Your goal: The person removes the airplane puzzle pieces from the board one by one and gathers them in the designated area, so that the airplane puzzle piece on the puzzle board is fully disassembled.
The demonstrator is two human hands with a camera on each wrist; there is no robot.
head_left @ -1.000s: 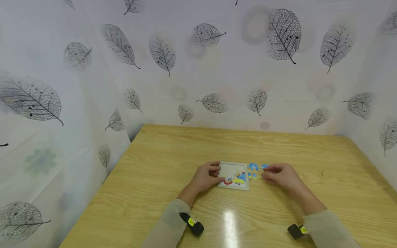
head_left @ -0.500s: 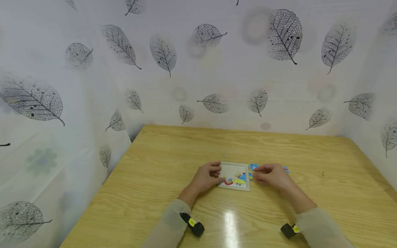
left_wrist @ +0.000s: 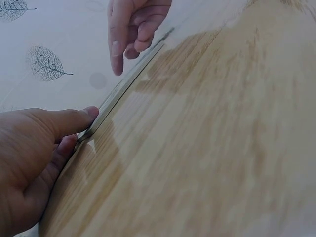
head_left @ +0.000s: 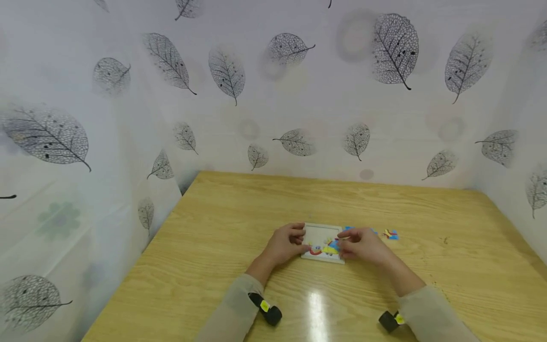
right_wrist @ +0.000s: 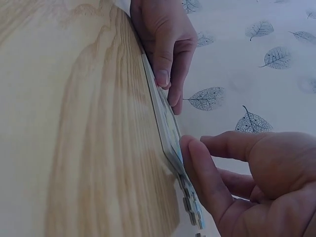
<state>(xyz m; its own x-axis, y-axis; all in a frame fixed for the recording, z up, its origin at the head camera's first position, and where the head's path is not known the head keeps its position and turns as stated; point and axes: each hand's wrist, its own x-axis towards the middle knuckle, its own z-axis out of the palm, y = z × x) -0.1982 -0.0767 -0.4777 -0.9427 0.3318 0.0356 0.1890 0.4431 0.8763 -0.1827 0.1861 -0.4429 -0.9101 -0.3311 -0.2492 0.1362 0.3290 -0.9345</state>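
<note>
A small square puzzle tray (head_left: 316,233) lies on the table, with a few colourful pieces fitted along its lower side. My left hand (head_left: 284,244) holds the tray's left edge. In the left wrist view, the thumb (left_wrist: 88,114) rests on the rim and the fingers curl beside it. My right hand (head_left: 364,244) hovers at the tray's right edge, its fingertips over the fitted pieces. In the right wrist view, thumb and finger come close together with a gap and no piece showing between them. Loose puzzle pieces (right_wrist: 190,203) lie beside the tray, partly hidden by the right hand.
A colourful loose piece (head_left: 391,234) lies right of the right hand. A wood-grain table (head_left: 239,204) carries everything. Pale leaf-printed sheeting (head_left: 299,104) stands along its back and sides. Each forearm wears a black wrist camera (head_left: 270,311).
My right hand has moved left, from the loose pieces to the tray's right edge, uncovering a piece behind it. The left hand stays on the tray.
</note>
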